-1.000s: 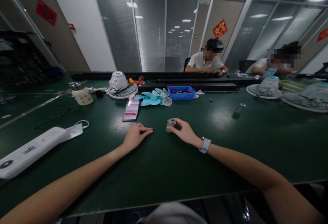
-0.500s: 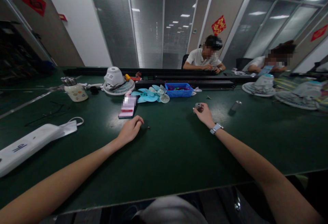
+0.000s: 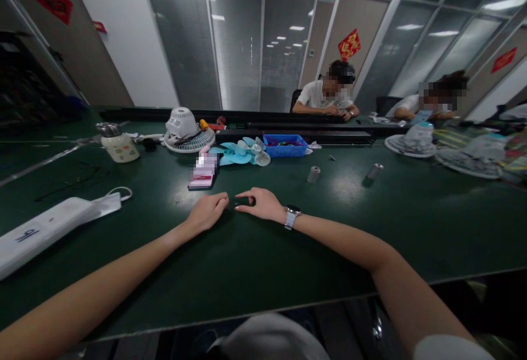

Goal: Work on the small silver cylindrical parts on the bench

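Observation:
My right hand (image 3: pixel 263 204) reaches in from the right, its thumb and index finger apart with nothing gripped between them. A tiny dark piece (image 3: pixel 236 204), too small to name, lies on the table at those fingertips. Just left of it, my left hand (image 3: pixel 207 212) rests on the table with its fingers curled closed; whatever they may hold is hidden. A small silver metal cylinder (image 3: pixel 314 174) stands upright beyond my right hand, apart from it. Farther right is a second silver cylinder (image 3: pixel 376 171).
Behind my left hand lie a phone (image 3: pixel 203 172), light-blue fan blades (image 3: pixel 236 152) and a blue tray (image 3: pixel 286 148) of small parts. A white fan housing (image 3: pixel 181 124) and a jar (image 3: pixel 119 146) stand back left. A white long case (image 3: pixel 45 231) lies left. Two people sit opposite.
My right hand has let go of the silver cylinder, leaving it on the table, and moved left toward my left hand. The left hand's fingers look more tightly curled.

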